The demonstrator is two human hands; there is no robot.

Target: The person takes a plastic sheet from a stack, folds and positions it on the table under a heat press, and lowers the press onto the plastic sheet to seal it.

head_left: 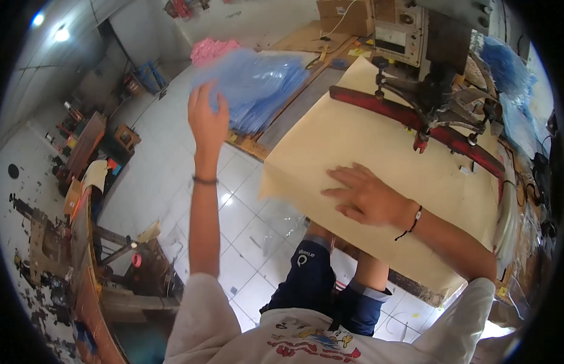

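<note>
My left hand [208,115] reaches out to the left edge of a stack of clear blue plastic sheets [263,85], its fingers apart and slightly blurred. Whether the fingertips touch the plastic I cannot tell. My right hand [370,197] lies with spread fingers on a large pale yellow sheet [427,200] that covers the worktable in front of me. The yellow sheet's near left corner hangs over the table edge and is blurred. Across its far part runs a long red bar [379,109], carried by the metal arms of a machine [439,91].
A panel box with a dial [400,36] stands behind the bar. Pink material [214,51] lies beyond the blue stack. More blue plastic [506,73] is heaped at the right. A bench with machine parts [136,297] stands at left on the tiled floor [239,212].
</note>
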